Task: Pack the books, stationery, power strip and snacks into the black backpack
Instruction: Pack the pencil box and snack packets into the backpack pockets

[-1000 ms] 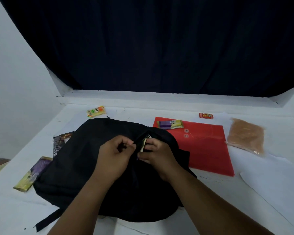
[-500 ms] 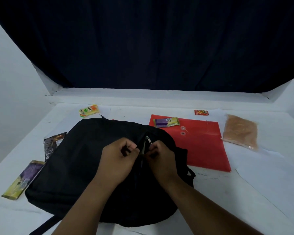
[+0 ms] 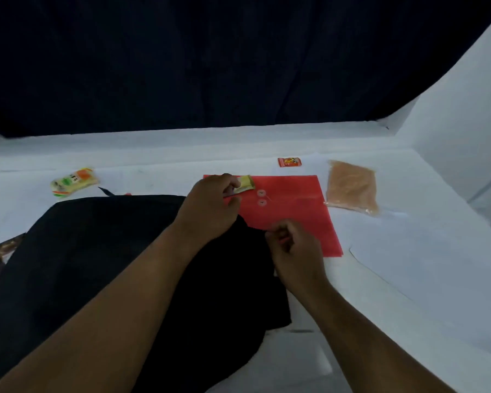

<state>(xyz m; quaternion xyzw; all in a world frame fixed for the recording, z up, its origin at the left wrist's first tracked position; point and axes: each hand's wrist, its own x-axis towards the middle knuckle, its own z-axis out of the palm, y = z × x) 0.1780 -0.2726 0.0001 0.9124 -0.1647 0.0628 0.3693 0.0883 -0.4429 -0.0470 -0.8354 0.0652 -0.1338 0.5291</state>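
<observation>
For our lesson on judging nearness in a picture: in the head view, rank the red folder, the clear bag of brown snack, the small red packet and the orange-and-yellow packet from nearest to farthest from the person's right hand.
1. Red folder: directly beside the right hand, just beyond its fingers.
2. Clear bag of brown snack: farther back, to the right.
3. Small red packet: at the back, beyond the folder.
4. Orange-and-yellow packet: far left, across the black backpack.

Backpack [image 3: 102, 265]: plain black. Envelope [image 3: 292, 214]: red, two pale round fasteners. Small packet [image 3: 245, 183]: yellow. Packet [image 3: 73, 182]: yellow with orange and green. Sachet [image 3: 289, 161]: red. Bag [image 3: 351, 187]: clear, tan contents. Table [image 3: 423, 265]: white.

Dark curtain [image 3: 238, 61] behind white table [image 3: 408, 279]; loose white sheet [image 3: 425, 251], perhaps paper.
</observation>
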